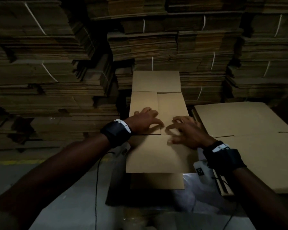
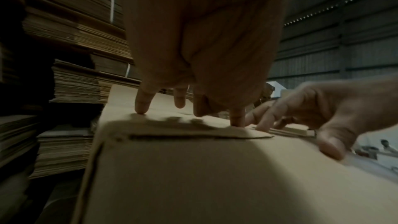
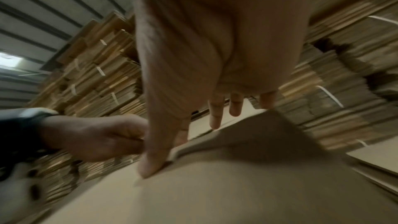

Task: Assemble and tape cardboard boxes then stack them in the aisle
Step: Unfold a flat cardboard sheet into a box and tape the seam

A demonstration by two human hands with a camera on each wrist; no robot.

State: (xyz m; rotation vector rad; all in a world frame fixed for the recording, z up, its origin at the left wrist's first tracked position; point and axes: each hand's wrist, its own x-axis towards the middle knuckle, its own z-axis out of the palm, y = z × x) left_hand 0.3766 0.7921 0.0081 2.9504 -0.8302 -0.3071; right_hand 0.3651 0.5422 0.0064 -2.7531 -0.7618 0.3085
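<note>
Strapped bundles of flat cardboard (image 1: 53, 90) wall in a dim warehouse aisle. The box (image 1: 156, 153) stands directly before the person, its flaps folded inward. The left hand (image 1: 144, 121) and right hand (image 1: 188, 131), fingers spread and holding nothing, press fingertips on the two inner flaps near the centre seam. The board looks light, stiff but creasable; it is probably best held at flap edges.

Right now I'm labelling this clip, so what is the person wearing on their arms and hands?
Both forearms are bare, with no sleeves or gloves. The left hand and right hand each have a black wrist band with a white marked strip on top. A white device with a dark square marking hangs under the right wrist, and a thin black cable runs down below the left wrist.
</note>
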